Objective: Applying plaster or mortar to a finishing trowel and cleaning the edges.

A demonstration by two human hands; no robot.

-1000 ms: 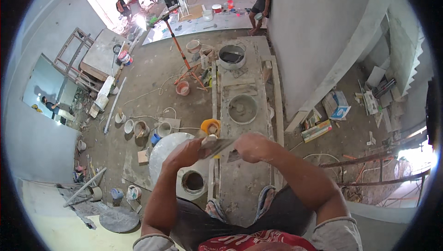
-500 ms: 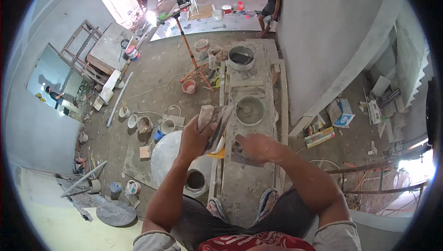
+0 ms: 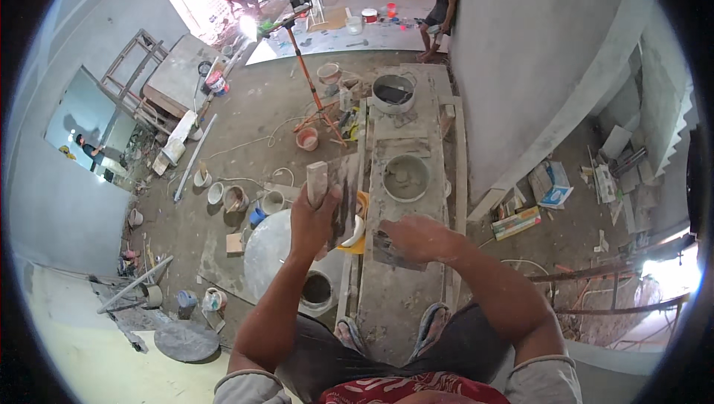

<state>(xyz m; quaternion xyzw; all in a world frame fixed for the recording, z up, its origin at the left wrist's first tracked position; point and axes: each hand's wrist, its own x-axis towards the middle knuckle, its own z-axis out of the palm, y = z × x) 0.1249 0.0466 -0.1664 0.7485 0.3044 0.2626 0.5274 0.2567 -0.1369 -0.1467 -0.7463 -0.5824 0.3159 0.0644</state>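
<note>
My left hand (image 3: 311,218) is closed on a plastering float (image 3: 343,194), gripping its pale block handle. The float stands on edge, its grey, mortar-smeared board turned to the right. My right hand (image 3: 418,239) is wrapped round a plastering trowel (image 3: 393,252); its dirty flat blade shows below the fingers, over the plank, while the handle is hidden in the fist. Just beyond my right hand sits a round bucket of grey mortar (image 3: 406,179) on the plank (image 3: 401,296). The two tools are apart.
My feet stand on the raised plank. Farther along it is a second bucket (image 3: 393,93). Left and below are a round pale tank (image 3: 277,255), a yellow object (image 3: 360,237) and several small pails. An orange tripod (image 3: 303,69) carries a light. A wall (image 3: 520,69) with a seated person borders the right.
My left hand has turned the float from leaning right to more upright and shifted it slightly left. My right hand with the trowel has barely moved. The view has shifted a little.
</note>
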